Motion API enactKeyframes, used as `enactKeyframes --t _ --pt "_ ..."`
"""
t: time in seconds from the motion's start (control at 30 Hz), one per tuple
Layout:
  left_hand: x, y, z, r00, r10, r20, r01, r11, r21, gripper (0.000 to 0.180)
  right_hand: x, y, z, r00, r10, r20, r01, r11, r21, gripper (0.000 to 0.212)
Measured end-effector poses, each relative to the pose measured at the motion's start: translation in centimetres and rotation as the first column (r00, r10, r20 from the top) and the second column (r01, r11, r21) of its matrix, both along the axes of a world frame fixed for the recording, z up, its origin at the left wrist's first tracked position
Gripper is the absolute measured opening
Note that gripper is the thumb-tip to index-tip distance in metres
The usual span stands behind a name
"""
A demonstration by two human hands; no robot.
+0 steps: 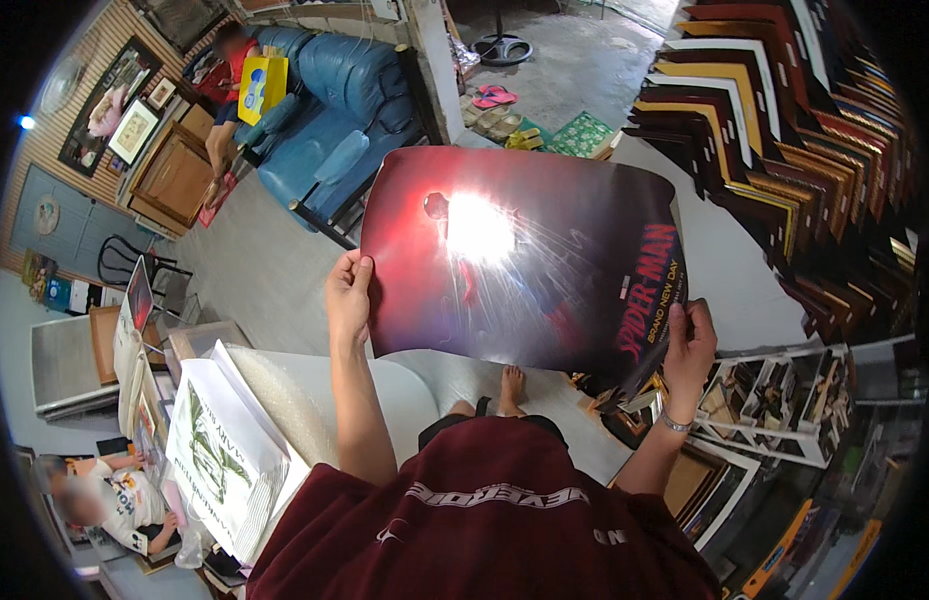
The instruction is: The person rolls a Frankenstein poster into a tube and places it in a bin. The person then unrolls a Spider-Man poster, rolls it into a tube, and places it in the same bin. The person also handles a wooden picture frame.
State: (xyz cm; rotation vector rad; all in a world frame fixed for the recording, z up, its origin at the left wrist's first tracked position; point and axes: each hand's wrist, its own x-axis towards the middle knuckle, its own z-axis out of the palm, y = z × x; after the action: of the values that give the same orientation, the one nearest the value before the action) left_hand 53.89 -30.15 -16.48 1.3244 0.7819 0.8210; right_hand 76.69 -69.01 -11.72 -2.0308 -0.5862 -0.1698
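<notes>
A large glossy poster (564,240) in dark red and purple stretches between my hands, held up in front of me. It bears a small figure, with red and yellow lettering down its right side, and a bright glare hides part of the picture. My left hand (348,295) pinches its left edge, thumb on the front and fingers behind. At the lower right corner my right hand (688,350) grips the edge, thumb on top. The sheet bows slightly, and its right corners curl.
Corner samples of picture frames (764,140) line the right wall. A blue sofa (334,90) stands far left, beside a person with a yellow bag (262,88). Nearer left are a white printed bag (209,450), a bubble-wrap roll (284,390) and another person (119,500).
</notes>
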Motion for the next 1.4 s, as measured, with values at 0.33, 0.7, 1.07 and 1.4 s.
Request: enactKeyframes --t 0.33,0.7,1.07,1.4 --pt "6.5 3.6 11.1 0.885 -0.332 0.326 0.272 0.938 0.217 0.056 8.0 14.7 -5.9 0.970 0.045 -0.238 -0.037 0.999 0.035 0.026" --pt "16.7 8.0 -12.2 0.685 -0.282 0.671 0.708 0.473 -0.524 0.096 7.8 37.2 -11.7 0.856 0.387 -0.343 -0.425 0.904 -0.040 0.021" --pt "19.5 22.1 -12.7 0.912 -0.069 0.404 0.349 0.647 -0.677 0.070 10.3 50.9 -9.8 0.708 0.508 -0.491 -0.572 0.820 0.024 0.019" --pt "21.3 32.6 -11.3 0.875 0.028 0.483 0.339 0.675 -0.655 0.070 13.2 57.8 -11.9 0.207 0.584 -0.785 -0.110 0.811 0.574 0.014"
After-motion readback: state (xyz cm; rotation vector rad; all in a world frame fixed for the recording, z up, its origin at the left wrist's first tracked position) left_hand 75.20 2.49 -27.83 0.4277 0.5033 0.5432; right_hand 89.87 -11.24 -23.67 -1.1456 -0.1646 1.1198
